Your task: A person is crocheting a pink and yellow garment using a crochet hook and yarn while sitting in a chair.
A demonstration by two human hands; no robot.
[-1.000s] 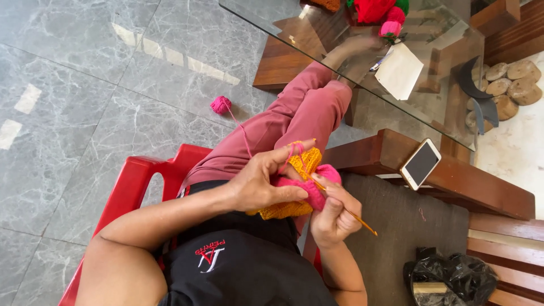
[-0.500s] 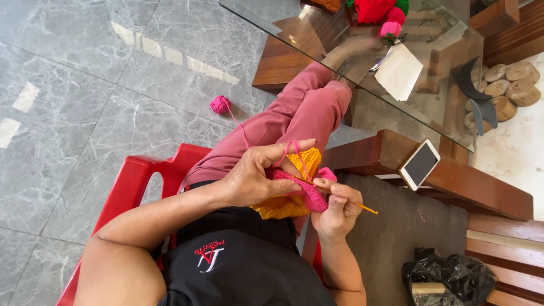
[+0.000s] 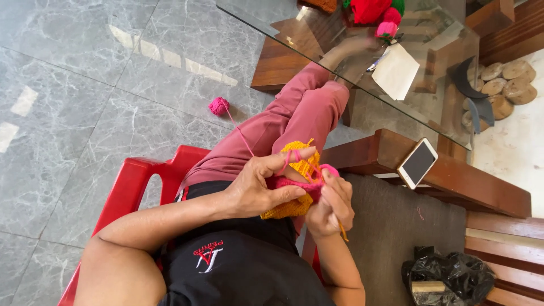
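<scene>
Both hands meet over the lap, closed round the crochet piece (image 3: 294, 195), yellow w/ a pink edge. Left hand (image 3: 258, 190) pinches the fabric between thumb and fingers, index stretched out w/ pink yarn (image 3: 241, 133) looped over it. Right hand (image 3: 334, 201) is curled tight on the hook (image 3: 343, 232); only its orange tail shows below the palm, tip hidden in the work. Yarn runs from the index finger across the pink trousers to a small ball (image 3: 218, 105) on the grey floor, well apart from the red chair (image 3: 133, 184).

Judging the stitch: keep the index raised so tension stays even, hold the fabric close to the working edge w/ the thumb, and turn the hook by the wrist, not the arm. Ball should stay free to roll or the strand will drag.

Nearby: phone (image 3: 417, 162) on a wooden ledge, glass table (image 3: 272, 22) w/ paper (image 3: 395, 71) and more yarn, black bag (image 3: 447, 275) lower right.
</scene>
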